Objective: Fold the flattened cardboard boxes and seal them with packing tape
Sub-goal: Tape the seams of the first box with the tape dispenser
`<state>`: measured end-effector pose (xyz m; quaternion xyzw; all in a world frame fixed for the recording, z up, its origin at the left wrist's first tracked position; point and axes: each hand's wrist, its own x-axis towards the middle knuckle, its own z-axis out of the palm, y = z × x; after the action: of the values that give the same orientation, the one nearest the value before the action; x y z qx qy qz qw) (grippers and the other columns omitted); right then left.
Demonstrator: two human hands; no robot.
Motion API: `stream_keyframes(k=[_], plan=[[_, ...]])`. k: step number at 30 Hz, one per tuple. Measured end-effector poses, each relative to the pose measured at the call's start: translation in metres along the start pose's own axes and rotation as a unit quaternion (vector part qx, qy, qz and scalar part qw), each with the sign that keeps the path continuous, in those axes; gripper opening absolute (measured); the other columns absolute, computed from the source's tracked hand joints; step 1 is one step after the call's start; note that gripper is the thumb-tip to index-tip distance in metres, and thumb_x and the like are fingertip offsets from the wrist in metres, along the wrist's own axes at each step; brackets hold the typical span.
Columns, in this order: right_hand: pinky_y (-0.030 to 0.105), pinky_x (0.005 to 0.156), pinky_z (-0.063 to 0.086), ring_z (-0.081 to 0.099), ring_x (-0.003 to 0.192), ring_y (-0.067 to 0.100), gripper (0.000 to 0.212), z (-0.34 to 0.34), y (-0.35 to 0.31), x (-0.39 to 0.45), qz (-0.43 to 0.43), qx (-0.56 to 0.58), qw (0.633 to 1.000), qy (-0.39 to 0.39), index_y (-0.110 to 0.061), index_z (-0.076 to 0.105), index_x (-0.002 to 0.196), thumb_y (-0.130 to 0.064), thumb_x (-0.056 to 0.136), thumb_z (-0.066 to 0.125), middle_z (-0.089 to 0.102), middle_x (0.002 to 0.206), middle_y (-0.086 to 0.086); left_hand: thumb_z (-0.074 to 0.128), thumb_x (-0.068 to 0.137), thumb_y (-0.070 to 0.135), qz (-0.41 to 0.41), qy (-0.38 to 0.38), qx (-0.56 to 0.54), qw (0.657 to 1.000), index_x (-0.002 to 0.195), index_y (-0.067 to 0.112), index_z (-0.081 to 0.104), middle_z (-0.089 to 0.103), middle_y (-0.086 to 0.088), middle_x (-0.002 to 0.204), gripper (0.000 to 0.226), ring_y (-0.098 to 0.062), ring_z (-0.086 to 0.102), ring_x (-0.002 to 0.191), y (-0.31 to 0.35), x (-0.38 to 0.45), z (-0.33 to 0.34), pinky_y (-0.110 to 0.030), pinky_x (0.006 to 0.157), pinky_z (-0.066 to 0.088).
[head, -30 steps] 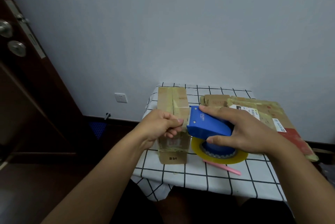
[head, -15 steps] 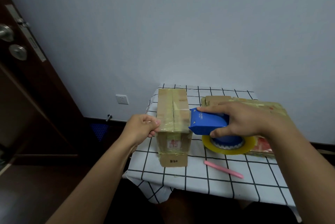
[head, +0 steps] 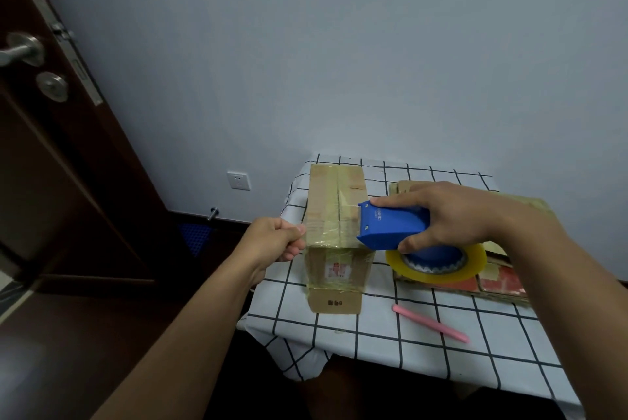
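My left hand pinches the free end of the clear tape strip at the left top edge of the folded cardboard box, fingers curled tight on it. The box stands on the left part of the table, which is covered by a white cloth with a black grid. My right hand grasps the blue tape dispenser, thumb under its body and fingers over its top; the cutter end sits at the box's right top edge. The strip runs across the box top from the dispenser to my left fingers (earlier tape bands are visible along the centre seam and around the front face). The yellowish tape roll hangs below the dispenser, over the stack of flattened boxes on the right. A pink pen-like stick lies on the cloth near the front edge, apart from the box.
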<state>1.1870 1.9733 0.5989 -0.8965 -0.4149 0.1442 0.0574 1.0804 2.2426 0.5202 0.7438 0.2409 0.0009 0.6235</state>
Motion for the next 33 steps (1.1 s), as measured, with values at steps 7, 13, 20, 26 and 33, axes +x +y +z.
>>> stream_keyframes(k=[7, 13, 20, 26, 33], plan=[[0.042, 0.095, 0.048, 0.051, 0.107, 0.016, 0.078, -0.001, 0.002, 0.005, 0.006, -0.003, 1.000, -0.019, -0.067, 0.023, 0.141, -0.066, 0.075, 0.066, 0.050, 0.119, -0.009, 0.066, 0.093, 0.014, -0.006, 0.001, 0.014, 1.000, 0.082, 0.002, 0.066, 0.069, -0.006, 0.066, 0.016, -0.009, 0.058, 0.051, -0.002, 0.001, 0.001, -0.020, 0.052, 0.049], [0.041, 0.095, 0.047, 0.050, 0.106, 0.014, 0.086, 0.002, 0.001, 0.006, 0.004, -0.022, 0.999, -0.024, -0.072, 0.017, 0.138, -0.085, 0.058, 0.047, 0.050, 0.117, -0.011, 0.065, 0.093, 0.014, -0.008, -0.002, 0.021, 1.000, 0.080, 0.002, 0.066, 0.070, -0.008, 0.068, 0.017, -0.009, 0.058, 0.051, -0.002, 0.000, 0.001, -0.020, 0.051, 0.049], [0.034, 0.094, 0.044, 0.048, 0.106, 0.014, 0.075, 0.000, -0.005, 0.001, -0.001, -0.039, 0.999, -0.008, -0.062, 0.024, 0.144, -0.060, 0.082, 0.066, 0.052, 0.117, -0.009, 0.064, 0.094, 0.014, -0.006, -0.002, 0.019, 1.000, 0.086, -0.003, 0.067, 0.069, -0.008, 0.068, 0.018, -0.007, 0.058, 0.049, -0.005, -0.002, 0.002, -0.019, 0.050, 0.049], [0.031, 0.088, 0.043, 0.048, 0.104, 0.013, 0.075, 0.003, -0.009, 0.001, 0.000, -0.039, 0.999, -0.004, -0.061, 0.026, 0.145, -0.059, 0.082, 0.067, 0.053, 0.116, -0.011, 0.064, 0.094, 0.014, -0.009, -0.002, 0.021, 1.000, 0.080, 0.002, 0.066, 0.069, -0.007, 0.067, 0.019, -0.007, 0.057, 0.049, -0.007, -0.001, 0.001, -0.019, 0.050, 0.049], [0.024, 0.079, 0.044, 0.049, 0.101, 0.012, 0.075, 0.017, -0.003, 0.007, 0.007, 0.005, 1.000, -0.022, -0.063, 0.026, 0.142, -0.056, 0.082, 0.069, 0.049, 0.112, -0.016, 0.063, 0.095, 0.022, -0.051, -0.025, 0.040, 0.998, 0.086, 0.002, 0.063, 0.069, -0.010, 0.070, 0.022, -0.012, 0.058, 0.051, -0.008, -0.002, 0.000, -0.023, 0.052, 0.049]])
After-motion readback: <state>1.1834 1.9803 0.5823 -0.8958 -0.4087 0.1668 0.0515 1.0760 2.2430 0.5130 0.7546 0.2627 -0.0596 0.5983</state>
